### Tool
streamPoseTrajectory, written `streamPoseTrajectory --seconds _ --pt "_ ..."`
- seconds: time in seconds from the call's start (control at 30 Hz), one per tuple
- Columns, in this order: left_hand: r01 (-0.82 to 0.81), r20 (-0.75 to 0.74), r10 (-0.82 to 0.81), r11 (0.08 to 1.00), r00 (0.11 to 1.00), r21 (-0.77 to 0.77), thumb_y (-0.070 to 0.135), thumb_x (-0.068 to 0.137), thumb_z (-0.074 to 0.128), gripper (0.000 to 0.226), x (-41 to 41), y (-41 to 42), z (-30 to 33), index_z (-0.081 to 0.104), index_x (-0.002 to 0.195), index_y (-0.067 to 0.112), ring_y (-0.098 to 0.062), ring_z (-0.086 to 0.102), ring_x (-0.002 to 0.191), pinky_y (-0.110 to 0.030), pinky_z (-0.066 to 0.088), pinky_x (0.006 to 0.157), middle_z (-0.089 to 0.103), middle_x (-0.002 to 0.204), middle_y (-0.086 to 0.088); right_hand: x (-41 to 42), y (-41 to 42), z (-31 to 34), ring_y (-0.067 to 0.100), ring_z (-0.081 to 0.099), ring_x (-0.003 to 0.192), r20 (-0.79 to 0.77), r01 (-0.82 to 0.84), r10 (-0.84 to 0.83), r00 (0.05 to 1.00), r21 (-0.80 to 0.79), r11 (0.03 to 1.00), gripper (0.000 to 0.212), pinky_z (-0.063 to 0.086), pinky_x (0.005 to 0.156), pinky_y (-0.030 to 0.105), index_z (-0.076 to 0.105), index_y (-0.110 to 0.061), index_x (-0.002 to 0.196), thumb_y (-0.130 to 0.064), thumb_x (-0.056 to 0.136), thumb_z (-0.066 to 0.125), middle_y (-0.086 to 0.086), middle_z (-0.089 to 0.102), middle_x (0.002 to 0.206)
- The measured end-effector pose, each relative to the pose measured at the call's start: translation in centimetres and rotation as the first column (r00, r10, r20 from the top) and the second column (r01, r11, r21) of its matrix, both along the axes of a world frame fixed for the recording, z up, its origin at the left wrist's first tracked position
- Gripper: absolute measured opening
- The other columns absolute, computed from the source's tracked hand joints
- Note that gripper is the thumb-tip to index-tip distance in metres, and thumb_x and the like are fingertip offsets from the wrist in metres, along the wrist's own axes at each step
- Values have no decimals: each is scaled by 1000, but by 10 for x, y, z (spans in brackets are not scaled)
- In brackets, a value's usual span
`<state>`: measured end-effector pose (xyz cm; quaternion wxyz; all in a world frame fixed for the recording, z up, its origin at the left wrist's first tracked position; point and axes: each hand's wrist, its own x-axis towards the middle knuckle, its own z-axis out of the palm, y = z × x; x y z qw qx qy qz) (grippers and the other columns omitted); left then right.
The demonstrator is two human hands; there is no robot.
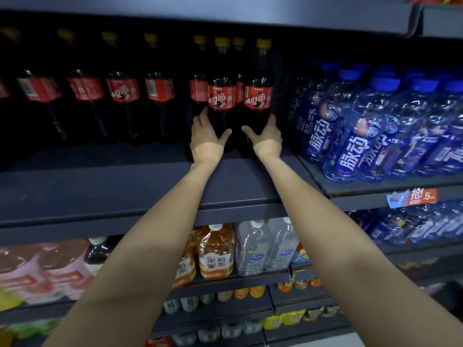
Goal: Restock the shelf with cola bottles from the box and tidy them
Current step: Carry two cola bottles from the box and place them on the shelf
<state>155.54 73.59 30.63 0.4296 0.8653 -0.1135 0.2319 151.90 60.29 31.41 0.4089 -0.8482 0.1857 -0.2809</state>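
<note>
Two tall cola bottles with red labels and yellow caps stand side by side at the right end of the dark shelf (125, 186). My left hand (206, 137) grips the lower body of the left cola bottle (221, 96), fingers round its far side and thumb in front. My right hand (266, 137) grips the lower body of the right cola bottle (259, 93) the same way. More cola bottles (122, 88) stand in a row further back to the left, and others stand just behind the two I hold. The box is out of view.
Blue drink bottles (350, 146) fill the neighbouring shelf on the right, past a dark divider (283, 96). An orange price tag (413, 197) hangs on that shelf's edge. Below are tea bottles (216, 251), clear water bottles (253, 246) and pink packs (37, 269). Another shelf hangs overhead.
</note>
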Motion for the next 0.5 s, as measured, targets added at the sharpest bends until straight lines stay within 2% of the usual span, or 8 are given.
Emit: streamPoseTrajectory --seconds 0.13,0.23,0.3,0.37,0.43,0.5 --pt "13 -64 -14 1000 998 -19 31 84 68 86 -13 -1 8 16 150 14 -26 48 125 -40 46 91 37 145 -9 -11 3 5 30 49 125 -55 -16 15 998 -18 1000 83 43 93 36 16 -13 148 -39 86 66 12 45 142" --pt "38 -232 -71 989 970 -142 28 84 68 89 -32 2 21 11 151 15 -30 45 127 -39 43 96 30 148 -11 -34 5 12 32 40 130 -92 -5 -6 996 -116 993 91 42 97 41 7 -14 151 -34 85 67 14 35 148" --pt "55 -325 -134 969 936 -241 28 85 66 83 -51 7 29 16 150 15 -29 40 131 -39 39 103 31 149 -11 -60 5 18 34 44 124 -100 38 -68 993 -282 959 76 43 94 45 20 -12 148 -33 88 63 17 42 141" --pt "86 -354 -216 933 910 -348 28 88 62 70 -77 10 37 27 147 16 -23 42 131 -38 38 107 40 146 -7 -94 3 24 32 52 113 -68 49 -88 994 -441 896 53 44 89 44 39 -13 138 -31 91 56 14 55 127" --pt "127 -313 -269 904 911 -408 27 92 57 49 -110 8 46 42 138 19 -12 51 119 -30 41 102 55 130 4 -133 -3 29 31 59 100 -23 61 -84 996 -516 854 35 45 80 40 54 -13 123 -29 93 53 9 65 110" --pt "193 -209 -289 902 934 -386 25 94 54 29 -140 11 53 54 123 24 -1 57 102 -18 44 91 64 111 12 -166 -4 28 31 65 84 55 85 -66 996 -539 838 24 48 66 36 63 -13 107 -27 90 54 7 70 92"
